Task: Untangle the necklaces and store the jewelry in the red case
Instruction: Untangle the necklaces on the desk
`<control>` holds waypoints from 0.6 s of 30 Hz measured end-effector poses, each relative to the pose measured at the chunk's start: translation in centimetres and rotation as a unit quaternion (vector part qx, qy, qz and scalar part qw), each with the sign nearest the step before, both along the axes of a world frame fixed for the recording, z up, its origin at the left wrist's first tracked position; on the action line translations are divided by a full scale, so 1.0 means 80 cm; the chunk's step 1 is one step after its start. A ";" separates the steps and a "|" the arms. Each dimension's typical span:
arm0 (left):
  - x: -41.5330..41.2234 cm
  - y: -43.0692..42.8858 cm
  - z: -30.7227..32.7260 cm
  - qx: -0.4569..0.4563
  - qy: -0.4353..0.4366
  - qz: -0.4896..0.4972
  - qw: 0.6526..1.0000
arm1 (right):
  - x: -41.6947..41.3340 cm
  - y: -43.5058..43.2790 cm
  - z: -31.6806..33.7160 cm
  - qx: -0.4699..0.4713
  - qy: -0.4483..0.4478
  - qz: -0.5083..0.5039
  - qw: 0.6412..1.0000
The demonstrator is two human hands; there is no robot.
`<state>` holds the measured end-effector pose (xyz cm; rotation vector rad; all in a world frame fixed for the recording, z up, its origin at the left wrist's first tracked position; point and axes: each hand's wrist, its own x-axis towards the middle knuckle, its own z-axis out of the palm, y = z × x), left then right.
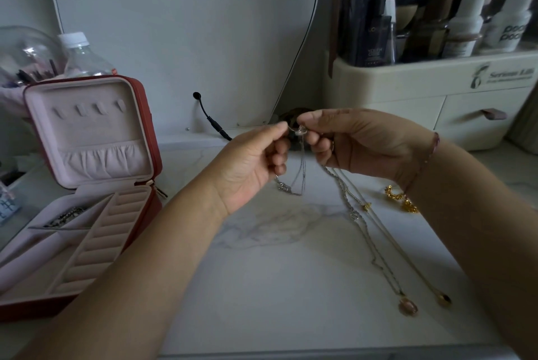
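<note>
Your hands meet close together above the marbled counter (276,272). Your left hand (250,164) pinches a thin silver chain (300,129) between thumb and forefinger, and your right hand (364,144), fingers curled, pinches the same chain just beside it. The snarl between them is too small and blurred to read. A short loop of chain (297,182) hangs below your left hand, its upper part hidden behind the fingers. Longer necklaces (358,214) trail from under your right hand down across the counter, ending in a pink pendant (407,305) and a gold pendant (444,300) near the front right; how many strands run in that bundle cannot be told. Gold earrings (401,199) lie on the counter beside your right wrist, partly hidden by it. The red case (154,141) stands open at left with its lid upright, its near corner covered by your left forearm and its left side cut off by the frame. A dark piece of jewelry (67,217) lies in a rear compartment, its detail unclear. A cream organizer (407,88) holding bottles (465,21) sits at back right, cropped at the edge.
</note>
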<state>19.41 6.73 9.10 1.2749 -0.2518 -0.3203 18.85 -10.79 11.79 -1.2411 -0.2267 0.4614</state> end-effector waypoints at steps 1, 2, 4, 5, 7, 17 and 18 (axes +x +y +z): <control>-0.001 -0.001 -0.001 0.015 -0.012 -0.007 1.000 | 0.001 0.000 0.000 0.002 0.004 0.000 1.000; -0.001 -0.001 -0.002 0.026 -0.021 -0.012 0.999 | 0.001 -0.001 -0.001 0.004 0.007 0.000 1.000; -0.002 -0.001 -0.003 0.042 -0.037 -0.011 0.998 | 0.001 -0.002 0.000 0.008 0.011 0.004 1.000; -0.003 0.000 -0.004 0.054 -0.049 -0.005 0.997 | 0.001 -0.002 0.000 0.010 0.012 0.005 1.000; -0.004 0.001 -0.004 0.088 -0.075 0.005 0.993 | 0.001 -0.002 0.000 0.011 0.014 0.004 1.000; -0.010 -0.002 0.001 0.155 -0.118 0.064 0.979 | 0.001 0.000 -0.001 0.002 0.014 0.014 1.000; -0.010 -0.002 0.001 0.155 -0.120 0.057 0.979 | 0.001 0.000 -0.001 0.003 0.014 0.014 1.000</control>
